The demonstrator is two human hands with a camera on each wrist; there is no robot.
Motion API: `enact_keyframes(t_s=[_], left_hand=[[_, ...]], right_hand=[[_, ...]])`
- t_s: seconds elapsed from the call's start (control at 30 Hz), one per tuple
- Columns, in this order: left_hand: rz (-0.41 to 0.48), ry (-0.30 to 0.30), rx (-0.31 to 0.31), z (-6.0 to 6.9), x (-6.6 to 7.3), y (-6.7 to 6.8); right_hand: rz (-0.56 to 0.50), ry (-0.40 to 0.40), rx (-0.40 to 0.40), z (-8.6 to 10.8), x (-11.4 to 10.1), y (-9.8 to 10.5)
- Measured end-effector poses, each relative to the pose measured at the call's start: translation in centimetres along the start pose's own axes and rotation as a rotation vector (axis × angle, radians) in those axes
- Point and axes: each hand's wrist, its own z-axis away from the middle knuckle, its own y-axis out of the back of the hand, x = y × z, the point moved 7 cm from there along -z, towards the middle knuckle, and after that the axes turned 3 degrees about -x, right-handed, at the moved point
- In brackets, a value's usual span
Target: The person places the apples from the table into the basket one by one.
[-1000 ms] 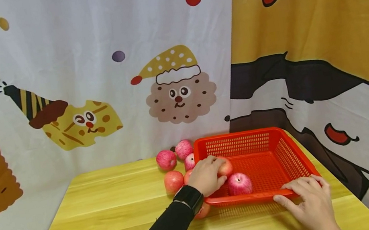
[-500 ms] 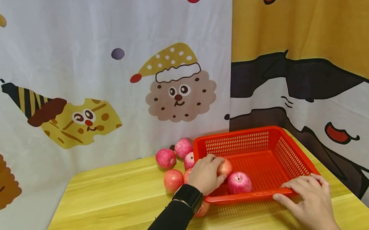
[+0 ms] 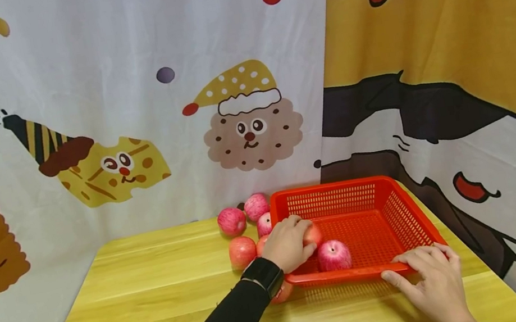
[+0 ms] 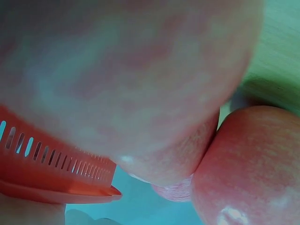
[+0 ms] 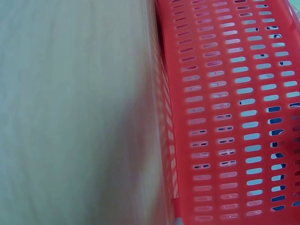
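Note:
A red plastic basket (image 3: 334, 186) with slotted walls stands on the right part of the table. My left hand (image 3: 284, 245) reaches over its left wall, fingers curled round a light red apple (image 3: 312, 233) inside. Just in front of that, a pinker apple (image 3: 333, 256) sits in the basket's near-left corner. At the near-right, my right hand (image 3: 434, 282) grips the rim, fingers over it and thumb outside. Apples (image 4: 253, 164) fill much of the left wrist view beside the basket wall (image 4: 56, 164). The slotted wall (image 5: 225, 117) takes up the right wrist view's right side.
Several apples lie left of the basket: pink ones (image 3: 232, 222) at the back, a lighter one (image 3: 242, 252) in front, and one (image 3: 284, 292) partly hidden below my left wrist. A printed curtain (image 3: 123, 92) hangs behind the wooden table (image 3: 125, 314).
The apple under my left hand has shifted very slightly to the left inside the basket. Both hands have stayed almost in place, and the basket stands as before.

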Motion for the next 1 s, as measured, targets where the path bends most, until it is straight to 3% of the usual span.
enact_keyframes(t_s=[0.4,0.53,0.77,0.9,1.0], left_hand=[[0.020,-0.008,0.021,0.1,-0.3,0.1],[0.088,0.043,0.011,0.9,-1.2,0.4],[0.324,0.149,0.041,3.4,-3.8,0.9],[0.394,0.142,0.063,5.9,-5.1,0.6],[0.392,0.093,0.065,7.8,-5.6,0.1]], right_hand=[[0.003,-0.003,0.001,0.0,0.0,-0.2],[0.007,0.005,-0.007,0.1,-0.1,-0.7],[-0.003,0.023,0.017,0.1,-0.5,-0.7],[0.002,0.020,0.015,0.1,-0.3,-0.5],[0.006,0.008,0.004,0.0,-0.1,-0.3]])
